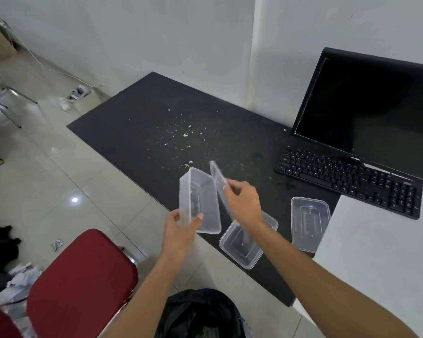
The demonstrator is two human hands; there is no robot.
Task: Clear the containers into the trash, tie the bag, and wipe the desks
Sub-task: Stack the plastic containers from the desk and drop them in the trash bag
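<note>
Left hand (178, 230) fingers gripping clear container (200, 203), right hand (242, 203) fingers pinching lid (217, 176), monitor (366, 106) logo illegible

- We look through a single wide-angle camera worn on the head, high above the black desk (137, 123), facing forward and tilted steeply down.
- Both forearms enter from the bottom edge. The left hand (178, 228), gripping a clear container (203, 198), and the right hand (244, 203), pinching a clear lid (219, 179), land mid-frame at arm's reach.
- Our frame is tilted: the desk runs diagonally, with the monitor (366, 106) and keyboard (347, 181) at the right, and the tiled floor (59, 191) and red chair (81, 276) at the left.
- The black trash bag (200, 313) sits at the bottom edge, almost directly beneath us.
- The white wall (132, 32) fills the top.
</note>
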